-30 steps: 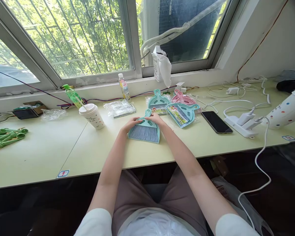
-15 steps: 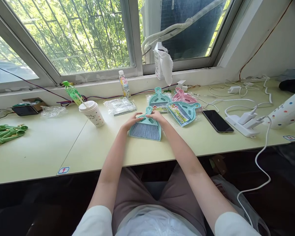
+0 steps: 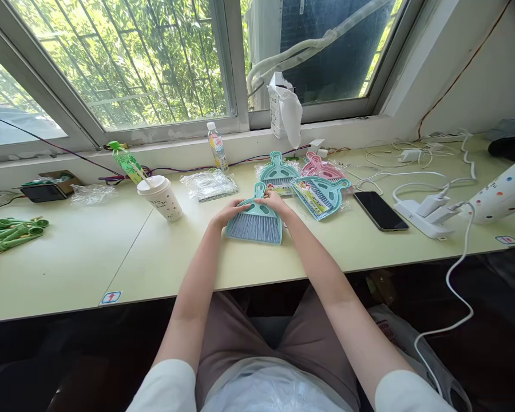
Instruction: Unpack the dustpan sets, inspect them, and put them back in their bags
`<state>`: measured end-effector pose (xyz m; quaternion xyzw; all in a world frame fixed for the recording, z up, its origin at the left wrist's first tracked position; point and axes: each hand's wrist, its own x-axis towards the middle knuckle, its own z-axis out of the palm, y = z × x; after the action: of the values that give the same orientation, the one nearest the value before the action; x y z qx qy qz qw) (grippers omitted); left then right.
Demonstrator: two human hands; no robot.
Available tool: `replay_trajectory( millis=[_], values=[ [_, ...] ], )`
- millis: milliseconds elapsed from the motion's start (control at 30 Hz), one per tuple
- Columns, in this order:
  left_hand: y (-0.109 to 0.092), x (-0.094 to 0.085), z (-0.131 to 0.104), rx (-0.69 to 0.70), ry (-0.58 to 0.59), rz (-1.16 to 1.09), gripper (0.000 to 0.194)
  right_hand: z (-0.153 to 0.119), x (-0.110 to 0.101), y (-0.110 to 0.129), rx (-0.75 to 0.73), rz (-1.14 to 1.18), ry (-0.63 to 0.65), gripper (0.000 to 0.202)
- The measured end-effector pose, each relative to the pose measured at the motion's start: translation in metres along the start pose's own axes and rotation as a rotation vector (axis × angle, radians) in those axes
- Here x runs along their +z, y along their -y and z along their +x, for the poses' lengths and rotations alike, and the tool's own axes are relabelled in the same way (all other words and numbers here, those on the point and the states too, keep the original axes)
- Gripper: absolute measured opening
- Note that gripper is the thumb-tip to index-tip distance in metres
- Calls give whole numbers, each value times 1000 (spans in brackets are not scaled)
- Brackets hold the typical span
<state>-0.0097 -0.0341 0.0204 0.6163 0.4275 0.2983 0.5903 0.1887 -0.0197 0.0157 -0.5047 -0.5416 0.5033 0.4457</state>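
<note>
A teal dustpan with a matching grey-bristled brush [image 3: 254, 228] lies on the table in front of me, bristles toward me. My left hand [image 3: 230, 211] grips its upper left side, and my right hand [image 3: 275, 203] holds the upper right side near the handle. Just behind lie a teal brush set in clear wrap [image 3: 277, 170], a pink set [image 3: 320, 167] and another teal set with a yellow label [image 3: 320, 196].
On the light table [image 3: 77, 246] are a white cup [image 3: 165, 203], a plastic packet [image 3: 210, 184], a bottle [image 3: 217, 147], green items [image 3: 12, 233], a black phone [image 3: 380, 210] and a white power strip [image 3: 423, 220] with cables. A window stands behind.
The brush and dustpan have shifted very slightly away from me at the handle end. Both hands keep their hold, nearly in the same place.
</note>
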Motion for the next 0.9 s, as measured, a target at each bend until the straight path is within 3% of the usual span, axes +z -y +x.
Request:
replay_trajectory(
  millis=[167,300,367,433,467,533,600,733,900],
  values=[
    [-5,-8,-8,-130,-3,-39,48,-1,5,4,-97,23,-47,35],
    [2,-18,-8,-139,43,-67,52,-6,-12,12,-74,2,-98,40],
    [8,-21,-4,-100,-22,-120,55,-10,-28,16,-53,-133,-187,36],
    [13,-24,1,-62,-116,-181,57,-15,-42,18,-28,-475,-271,25],
    [15,-25,3,-49,-166,-208,56,-17,-47,19,2,-659,-263,18],
    [19,-27,8,-37,-261,-255,51,-21,-50,19,52,-945,-130,6],
    [22,-28,11,-23,-327,-304,43,-23,-46,19,60,-1105,26,24],
    [26,-31,14,34,-348,-384,32,-20,-38,14,24,-1216,104,54],
    [30,-35,18,55,-372,-449,28,-13,-42,3,-17,-1142,77,56]
  ],
)
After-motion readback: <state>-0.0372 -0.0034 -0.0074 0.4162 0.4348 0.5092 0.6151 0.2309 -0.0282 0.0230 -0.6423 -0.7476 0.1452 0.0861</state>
